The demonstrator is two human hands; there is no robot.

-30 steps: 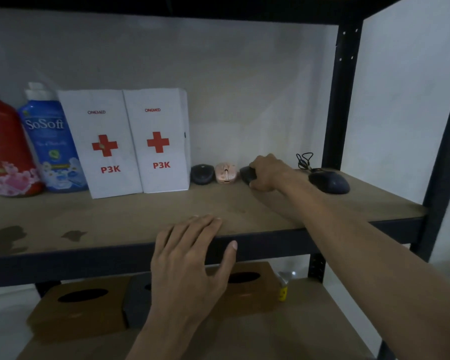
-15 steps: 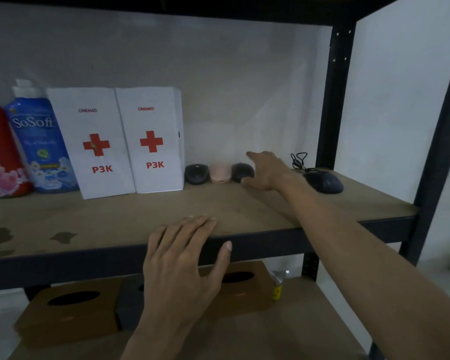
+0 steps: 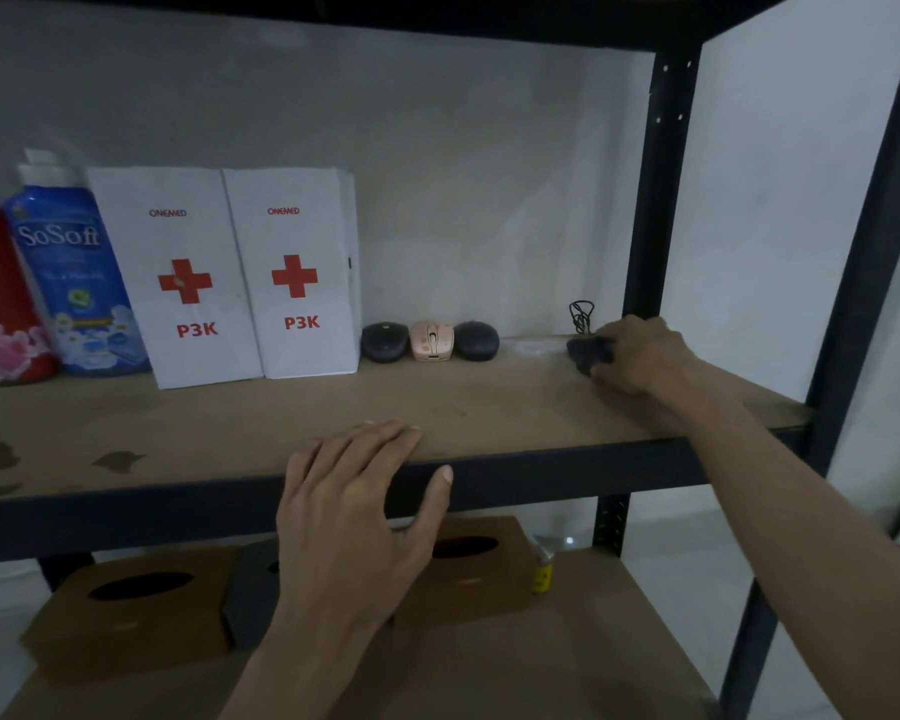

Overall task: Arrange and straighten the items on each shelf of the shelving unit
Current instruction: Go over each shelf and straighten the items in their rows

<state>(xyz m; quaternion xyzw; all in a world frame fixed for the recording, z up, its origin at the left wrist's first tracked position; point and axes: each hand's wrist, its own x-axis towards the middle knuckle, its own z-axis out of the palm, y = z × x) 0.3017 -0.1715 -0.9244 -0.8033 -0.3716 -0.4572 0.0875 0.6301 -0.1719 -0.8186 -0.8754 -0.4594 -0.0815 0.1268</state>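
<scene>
Right hand [image 3: 640, 356] is at the back right of the shelf [image 3: 489, 407], fingers curled down over the wired mouse [image 3: 585, 356] and holding it. The hand covers most of the mouse, only the dark left end shows. Thumb is hidden, cannot tell where it sits. The mouse is on the board near the rear post [image 3: 650, 200], with its cable [image 3: 580, 315] bundled just behind it by the wall.

Left hand [image 3: 354, 511] is flat, fingers straight and slightly fanned, tips resting on the front edge of the board. Its thumb is spread wide, tip against the front rail [image 3: 567, 467]. It holds nothing.

Back row on the same shelf, left to right:
- red bottle [image 3: 1, 314]
- blue bottle [image 3: 74, 283]
- left P3K box [image 3: 188, 278] and right P3K box [image 3: 294, 272], upright and touching
- black mouse [image 3: 384, 343], pink mouse [image 3: 432, 341] and dark mouse [image 3: 476, 341], tight side by side against the wall

There is a gap between the dark mouse and the wired mouse.

Lower shelf holds the left tissue box [image 3: 126, 610] and right tissue box [image 3: 468, 569], with a dark box [image 3: 250, 589] between them, partly hidden by the left hand. A small yellow bottle [image 3: 541, 574] stands just right of the right tissue box
</scene>
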